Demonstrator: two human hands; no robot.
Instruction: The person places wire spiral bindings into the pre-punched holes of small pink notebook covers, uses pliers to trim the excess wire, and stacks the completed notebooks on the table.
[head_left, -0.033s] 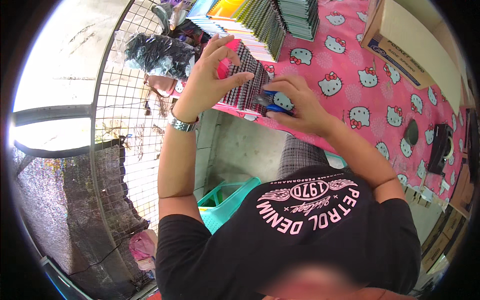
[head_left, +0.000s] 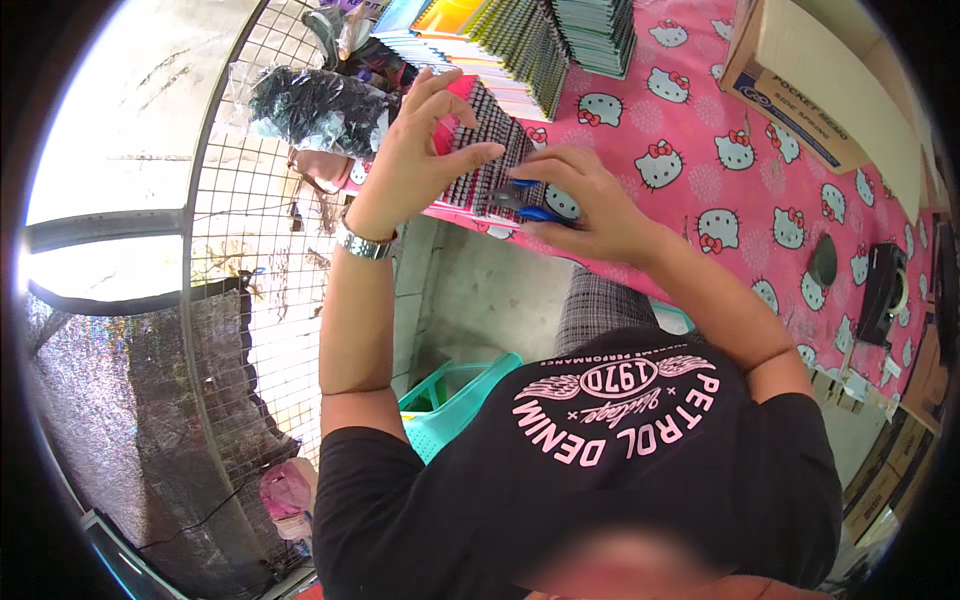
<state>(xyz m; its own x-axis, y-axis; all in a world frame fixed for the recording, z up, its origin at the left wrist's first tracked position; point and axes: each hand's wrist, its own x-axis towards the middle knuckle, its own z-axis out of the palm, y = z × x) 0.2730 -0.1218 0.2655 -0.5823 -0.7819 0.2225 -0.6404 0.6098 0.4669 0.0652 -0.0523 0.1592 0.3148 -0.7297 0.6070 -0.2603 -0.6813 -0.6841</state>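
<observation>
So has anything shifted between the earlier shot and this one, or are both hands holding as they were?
Nothing visibly changed. The left hand is still spread over the wire-bound pink notebook, and the right hand still holds the blue-handled pliers at its wire binding. The pink patterned tablecloth, the notebook stacks and the cardboard box lie as before.

We've got both forearms stretched forward, left hand [head_left: 420, 150] with fingers [head_left: 470, 157] spread and slightly curled, right hand [head_left: 590, 205] curled in a pinch beside it.
</observation>
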